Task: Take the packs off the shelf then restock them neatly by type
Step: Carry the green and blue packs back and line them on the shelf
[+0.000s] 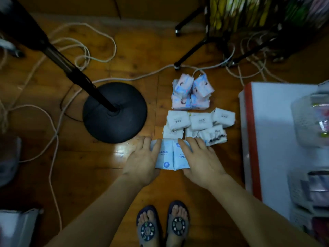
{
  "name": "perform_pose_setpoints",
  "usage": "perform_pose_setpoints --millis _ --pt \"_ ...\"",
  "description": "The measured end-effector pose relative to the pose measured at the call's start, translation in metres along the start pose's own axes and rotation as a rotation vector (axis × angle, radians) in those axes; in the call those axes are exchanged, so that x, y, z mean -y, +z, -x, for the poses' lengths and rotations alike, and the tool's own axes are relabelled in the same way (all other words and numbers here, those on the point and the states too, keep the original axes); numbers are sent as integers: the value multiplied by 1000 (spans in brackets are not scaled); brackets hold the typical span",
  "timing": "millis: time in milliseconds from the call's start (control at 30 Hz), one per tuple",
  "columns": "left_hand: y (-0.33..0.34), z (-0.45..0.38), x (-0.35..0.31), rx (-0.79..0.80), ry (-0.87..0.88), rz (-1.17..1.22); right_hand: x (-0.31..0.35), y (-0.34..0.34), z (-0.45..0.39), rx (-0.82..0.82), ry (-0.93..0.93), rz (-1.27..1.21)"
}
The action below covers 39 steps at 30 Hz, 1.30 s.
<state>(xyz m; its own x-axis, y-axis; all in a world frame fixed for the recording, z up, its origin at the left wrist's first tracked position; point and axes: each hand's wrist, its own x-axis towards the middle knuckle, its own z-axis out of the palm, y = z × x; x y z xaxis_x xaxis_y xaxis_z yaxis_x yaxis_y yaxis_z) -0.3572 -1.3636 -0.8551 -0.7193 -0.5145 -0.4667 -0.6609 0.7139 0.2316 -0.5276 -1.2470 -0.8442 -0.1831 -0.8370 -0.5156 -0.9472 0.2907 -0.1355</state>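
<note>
Both hands lie on a row of light blue packs [168,156] on the wooden floor [99,166]: the left hand [142,160] rests flat over the left end with its fingers straight and close together, and the right hand [199,157] rests over the right end with fingers stretched out and slightly spread, so neither hand curls round anything. The packs are soft, rectangular plastic pouches lying side by side and touching. Just beyond them sits a cluster of white packs [197,126], crinkled at the seams, and beyond that a smaller heap of pink-and-blue packs [192,92]. To the right, near the piles, runs the red edge of a white shelf unit [267,132] holding pale perforated baskets [306,122]. To the left stands the round black base of a stand [114,112], with bare floor between it and the piles. Pale cables [85,50] loop across the glossy boards. The person's feet in sandals [162,227] stand below the hands.
</note>
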Motion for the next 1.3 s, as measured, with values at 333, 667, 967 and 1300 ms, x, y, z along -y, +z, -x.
perform_pose_setpoints --millis 333,667,967,1300 --pt "-271 77 -64 -166 115 -71 7 -267 118 -218 18 69" --pt "-495 148 -135 -401 178 -178 7 -484 224 -464 42 176" --pt "-647 204 -206 -699 300 -267 -6 -626 325 -717 115 285" --pt "-725 245 -276 -883 508 -259 -12 -691 431 -859 308 396"
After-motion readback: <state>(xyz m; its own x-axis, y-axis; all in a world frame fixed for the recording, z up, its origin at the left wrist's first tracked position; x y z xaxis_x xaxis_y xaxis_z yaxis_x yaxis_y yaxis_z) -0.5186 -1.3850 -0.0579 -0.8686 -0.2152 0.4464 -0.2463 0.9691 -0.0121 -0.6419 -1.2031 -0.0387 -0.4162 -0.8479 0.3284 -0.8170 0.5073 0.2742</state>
